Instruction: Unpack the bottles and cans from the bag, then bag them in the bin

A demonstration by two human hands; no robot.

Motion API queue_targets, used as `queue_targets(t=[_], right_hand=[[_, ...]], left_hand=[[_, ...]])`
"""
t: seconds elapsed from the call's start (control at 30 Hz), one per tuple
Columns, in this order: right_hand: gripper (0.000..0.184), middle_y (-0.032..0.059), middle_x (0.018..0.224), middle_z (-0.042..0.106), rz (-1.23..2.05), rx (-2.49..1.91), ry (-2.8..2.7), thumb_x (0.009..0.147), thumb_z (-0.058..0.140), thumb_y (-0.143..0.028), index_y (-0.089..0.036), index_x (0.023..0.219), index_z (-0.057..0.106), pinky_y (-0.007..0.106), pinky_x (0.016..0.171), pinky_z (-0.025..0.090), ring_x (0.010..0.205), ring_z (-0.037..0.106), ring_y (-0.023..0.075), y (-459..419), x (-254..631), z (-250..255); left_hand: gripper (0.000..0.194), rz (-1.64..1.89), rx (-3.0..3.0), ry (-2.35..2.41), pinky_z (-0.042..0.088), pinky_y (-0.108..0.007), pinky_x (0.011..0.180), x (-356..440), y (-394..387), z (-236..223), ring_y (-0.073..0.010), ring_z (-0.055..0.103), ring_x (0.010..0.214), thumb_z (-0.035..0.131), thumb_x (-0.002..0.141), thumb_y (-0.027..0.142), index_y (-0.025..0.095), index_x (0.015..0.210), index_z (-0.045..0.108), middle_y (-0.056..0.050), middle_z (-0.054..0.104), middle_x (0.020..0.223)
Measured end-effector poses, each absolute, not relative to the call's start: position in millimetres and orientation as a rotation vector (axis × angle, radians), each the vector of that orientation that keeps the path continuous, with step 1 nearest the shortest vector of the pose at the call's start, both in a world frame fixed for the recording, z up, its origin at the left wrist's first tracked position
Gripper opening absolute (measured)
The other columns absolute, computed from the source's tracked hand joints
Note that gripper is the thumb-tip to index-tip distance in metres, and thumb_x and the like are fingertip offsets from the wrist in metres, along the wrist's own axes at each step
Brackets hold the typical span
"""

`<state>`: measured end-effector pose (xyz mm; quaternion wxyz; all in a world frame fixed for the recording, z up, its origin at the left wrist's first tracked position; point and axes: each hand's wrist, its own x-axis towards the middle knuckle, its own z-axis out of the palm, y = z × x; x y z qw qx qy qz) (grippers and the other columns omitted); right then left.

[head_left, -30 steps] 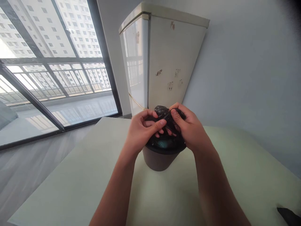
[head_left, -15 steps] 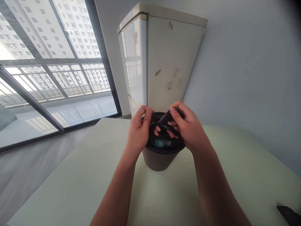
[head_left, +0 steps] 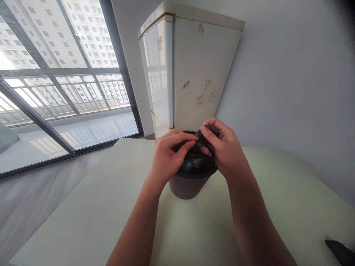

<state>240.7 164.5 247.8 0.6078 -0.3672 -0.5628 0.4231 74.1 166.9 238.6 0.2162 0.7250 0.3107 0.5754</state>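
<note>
Right hand [head_left: 224, 145] gripping bunched black plastic [head_left: 202, 140], left hand [head_left: 168, 152] pinching its edge, both over a dark bin [head_left: 188, 187]

Both hands [head_left: 169, 151] [head_left: 226, 146] close together, fingertips [head_left: 192, 137] in a pinch, forearms [head_left: 135, 227] [head_left: 253, 212] angled inward

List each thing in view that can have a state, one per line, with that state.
Left hand: closed, fingertips pinching the bag
Right hand: closed, gripping the bag
Black bag: bunched between the hands, lower part across the bin's mouth
Bin: upright on the table
Refrigerator: upright, side blotched
Dark object: lying at the right, cut off by the frame
</note>
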Motion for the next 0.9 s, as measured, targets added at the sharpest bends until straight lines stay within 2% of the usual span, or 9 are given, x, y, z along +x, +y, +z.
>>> queue_targets(t=[0.2, 0.27, 0.37, 0.47, 0.6, 0.7, 0.77, 0.83, 0.9], right_hand=[[0.028, -0.006, 0.067, 0.046, 0.958, -0.815, -1.246, 0.094, 0.071, -0.045, -0.023, 0.088, 0.056, 0.021, 0.042, 0.035, 0.046, 0.044, 0.0063, 165, 240, 248], [0.028, -0.0047, 0.075, 0.051, 0.965, -0.802, -1.228, 0.092, 0.073, -0.045, -0.023, 0.093, 0.056, 0.021, 0.041, 0.035, 0.047, 0.046, 0.0057, 166, 240, 247], [0.03, -0.0024, 0.093, 0.054, 0.949, -0.758, -1.23, 0.089, 0.076, -0.041, -0.026, 0.101, 0.053, 0.023, 0.043, 0.04, 0.051, 0.051, 0.0056, 164, 241, 248], [0.03, -0.0011, 0.105, 0.053, 0.904, -0.735, -1.279, 0.087, 0.077, -0.034, -0.028, 0.103, 0.052, 0.025, 0.05, 0.045, 0.057, 0.053, 0.0059, 159, 241, 250], [0.018, 0.0005, 0.098, 0.054, 0.816, -0.73, -1.428, 0.087, 0.072, -0.023, -0.027, 0.1, 0.06, 0.028, 0.06, 0.049, 0.067, 0.054, 0.0104, 154, 244, 251], [0.007, 0.0031, 0.095, 0.052, 0.626, -0.778, -1.597, 0.087, 0.067, -0.017, -0.024, 0.088, 0.071, 0.029, 0.065, 0.05, 0.077, 0.056, 0.0141, 153, 246, 252], [0.009, 0.004, 0.096, 0.052, 0.486, -0.825, -1.69, 0.088, 0.067, -0.019, -0.024, 0.085, 0.075, 0.03, 0.067, 0.051, 0.08, 0.056, 0.015, 153, 246, 253], [0.005, 0.0043, 0.1, 0.054, 0.382, -0.867, -1.749, 0.088, 0.073, -0.027, -0.024, 0.091, 0.076, 0.032, 0.071, 0.053, 0.082, 0.057, 0.0157, 152, 244, 253], [0.018, 0.0047, 0.104, 0.056, 0.289, -0.893, -1.777, 0.083, 0.081, -0.035, -0.025, 0.096, 0.075, 0.034, 0.076, 0.054, 0.085, 0.059, 0.0178, 152, 240, 253]], left_hand=[[0.019, 1.601, 2.128, 0.857, 0.057, -0.031, 0.082, 73, 170, 233, -0.017, 0.071, 0.088, 0.078, 0.087, 0.019, 0.029, 0.103, 0.083, -0.001, 0.075, 0.095], [0.02, 1.574, 2.149, 0.886, 0.056, -0.032, 0.083, 72, 170, 232, -0.0175, 0.071, 0.09, 0.075, 0.09, 0.019, 0.028, 0.106, 0.082, -0.002, 0.075, 0.097], [0.015, 1.564, 2.136, 0.957, 0.053, -0.031, 0.08, 73, 170, 234, -0.0164, 0.068, 0.086, 0.066, 0.096, 0.02, 0.025, 0.098, 0.08, -0.002, 0.073, 0.093], [0.021, 1.544, 2.132, 1.005, 0.047, -0.03, 0.074, 74, 170, 236, -0.0148, 0.061, 0.078, 0.059, 0.101, 0.023, 0.02, 0.082, 0.069, -0.001, 0.065, 0.083], [0.038, 1.485, 2.05, 0.966, 0.038, -0.03, 0.066, 71, 168, 238, -0.0132, 0.046, 0.068, 0.051, 0.106, 0.033, 0.019, 0.07, 0.045, 0.001, 0.048, 0.071], [0.045, 1.402, 1.892, 0.877, 0.03, -0.03, 0.059, 68, 166, 240, -0.0129, 0.035, 0.064, 0.048, 0.106, 0.043, 0.02, 0.07, 0.04, 0.002, 0.037, 0.068], [0.047, 1.387, 1.826, 0.832, 0.027, -0.03, 0.057, 66, 165, 241, -0.0126, 0.032, 0.063, 0.049, 0.106, 0.047, 0.019, 0.069, 0.04, 0.002, 0.033, 0.067], [0.046, 1.393, 1.812, 0.803, 0.028, -0.03, 0.057, 65, 165, 243, -0.0125, 0.033, 0.064, 0.052, 0.104, 0.047, 0.019, 0.069, 0.043, 0.002, 0.035, 0.067], [0.042, 1.389, 1.824, 0.784, 0.034, -0.028, 0.059, 63, 166, 245, -0.0128, 0.039, 0.066, 0.055, 0.103, 0.046, 0.019, 0.072, 0.049, 0.002, 0.042, 0.069]])
